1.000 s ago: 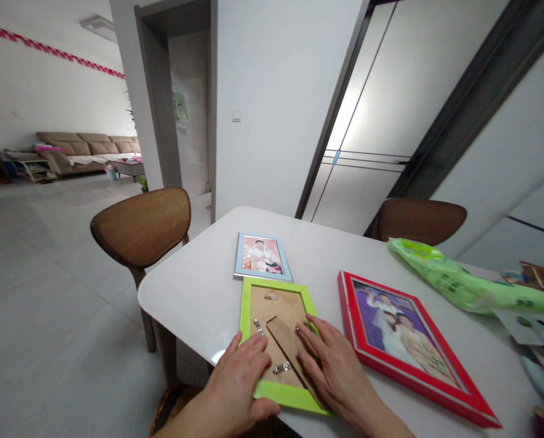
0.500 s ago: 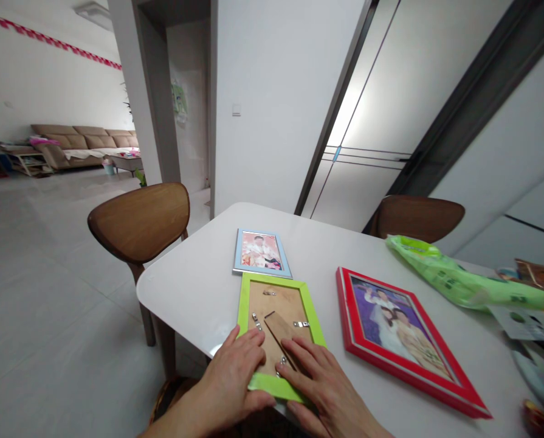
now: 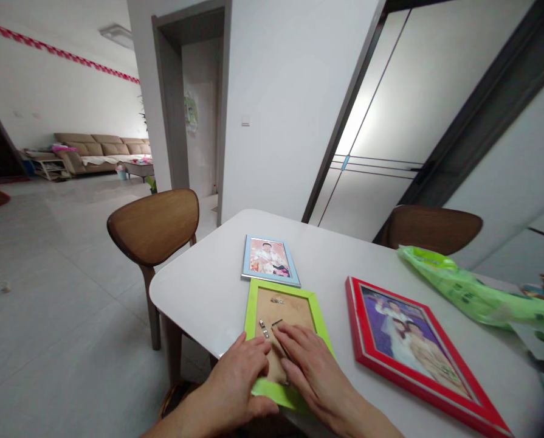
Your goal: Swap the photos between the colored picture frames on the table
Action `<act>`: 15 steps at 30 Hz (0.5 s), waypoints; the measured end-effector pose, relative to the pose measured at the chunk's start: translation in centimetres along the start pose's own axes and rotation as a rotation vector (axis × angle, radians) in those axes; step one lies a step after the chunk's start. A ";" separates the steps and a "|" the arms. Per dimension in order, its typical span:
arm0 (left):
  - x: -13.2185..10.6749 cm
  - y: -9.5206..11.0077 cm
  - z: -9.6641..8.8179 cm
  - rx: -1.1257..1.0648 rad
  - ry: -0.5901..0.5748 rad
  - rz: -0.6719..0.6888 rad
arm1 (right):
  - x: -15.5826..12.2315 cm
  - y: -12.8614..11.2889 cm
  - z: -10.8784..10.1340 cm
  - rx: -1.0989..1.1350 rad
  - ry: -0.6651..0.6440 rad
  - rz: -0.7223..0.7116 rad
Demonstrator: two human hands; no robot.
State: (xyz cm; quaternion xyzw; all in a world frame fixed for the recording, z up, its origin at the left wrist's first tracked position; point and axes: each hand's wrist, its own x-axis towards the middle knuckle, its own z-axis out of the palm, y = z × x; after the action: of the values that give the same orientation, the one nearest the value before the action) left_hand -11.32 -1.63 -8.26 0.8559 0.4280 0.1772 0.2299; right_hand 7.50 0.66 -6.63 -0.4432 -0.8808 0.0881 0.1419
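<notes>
A lime-green picture frame (image 3: 252, 309) lies face down at the table's near edge, its brown backboard (image 3: 294, 306) showing. Small metal clips sit on the board. My left hand (image 3: 242, 374) is closed on the frame's near left corner, fingers over the left side and thumb along the near edge. My right hand (image 3: 315, 368) lies over the board's right half, fingers stretched out on the stand flap, which it mostly covers. Touching the frame's far end is a light blue picture frame (image 3: 245, 258), photo side up. A red picture frame (image 3: 356, 325) with a photo lies to the right.
The white table (image 3: 194, 292) has a rounded left corner. Wooden chairs stand at its left (image 3: 155, 222) and far right (image 3: 436, 228). A green plastic bag (image 3: 476, 292) lies on the right side of the table. A sofa (image 3: 103, 149) stands in the left background.
My right hand has slid up the backboard, now covering the stand flap and the right clip. My left hand stays on the corner. The camera view has shifted slightly left and up.
</notes>
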 end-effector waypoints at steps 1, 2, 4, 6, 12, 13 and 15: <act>0.0 0.0 -0.1 -0.001 0.001 0.000 | 1.0 -0.4 0.1 -0.010 0.000 0.017; 0.0 0.1 -0.1 -0.001 0.001 0.001 | 1.9 -0.6 0.2 -0.020 -0.003 0.028; 0.0 0.1 -0.3 -0.002 0.001 0.000 | 3.3 -1.0 0.6 -0.037 -0.018 0.024; 0.0 0.2 -0.4 0.000 0.004 0.002 | 3.9 -1.1 0.8 -0.046 -0.039 0.001; 0.1 0.3 -0.5 -0.045 0.030 0.029 | 3.0 -1.3 0.2 -0.052 -0.084 -0.084; 0.1 0.3 -0.6 -0.048 0.027 0.029 | 3.0 -1.4 0.1 -0.045 -0.089 -0.092; 0.1 0.2 -0.6 -0.039 0.019 0.024 | 3.1 -1.3 0.0 -0.021 -0.084 -0.091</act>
State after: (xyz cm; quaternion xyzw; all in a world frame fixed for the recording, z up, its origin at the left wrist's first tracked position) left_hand -11.44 -1.56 -7.68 0.8547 0.4162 0.1963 0.2405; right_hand 4.82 2.40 -5.71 -0.4002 -0.9059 0.0909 0.1041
